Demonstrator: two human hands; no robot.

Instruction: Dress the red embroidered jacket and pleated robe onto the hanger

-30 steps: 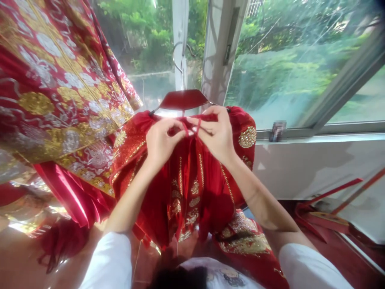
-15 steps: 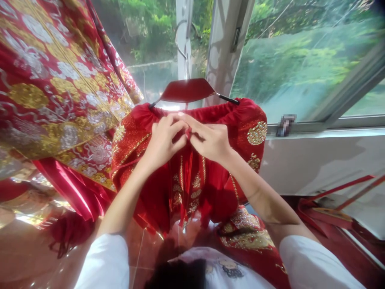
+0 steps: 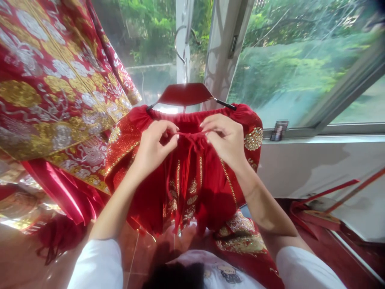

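A red skirt (image 3: 192, 184) with gold embroidery hangs by its gathered waistband from a red hanger (image 3: 185, 94) with black clips. Between my hands stretches a thin red cord (image 3: 192, 135), with a knot or bow and several loose strands dangling below its middle. My left hand (image 3: 158, 142) pinches the cord's left part between thumb and fingertips. On the other side my right hand (image 3: 227, 138) grips the cord the same way. Both hands are just in front of the waistband, below the hanger.
A red, gold and silver brocade garment (image 3: 60, 80) hangs at the left. Behind the hanger are window frames (image 3: 225, 52). A small blurred object (image 3: 279, 131) stands on the sill. More embroidered red cloth (image 3: 243, 237) lies below, and a red strapped item (image 3: 321, 216) lies at lower right.
My hands were together at the centre of the waistband; now they are apart, left and right. The red cord is drawn out sideways between them, with the knot showing in the middle.
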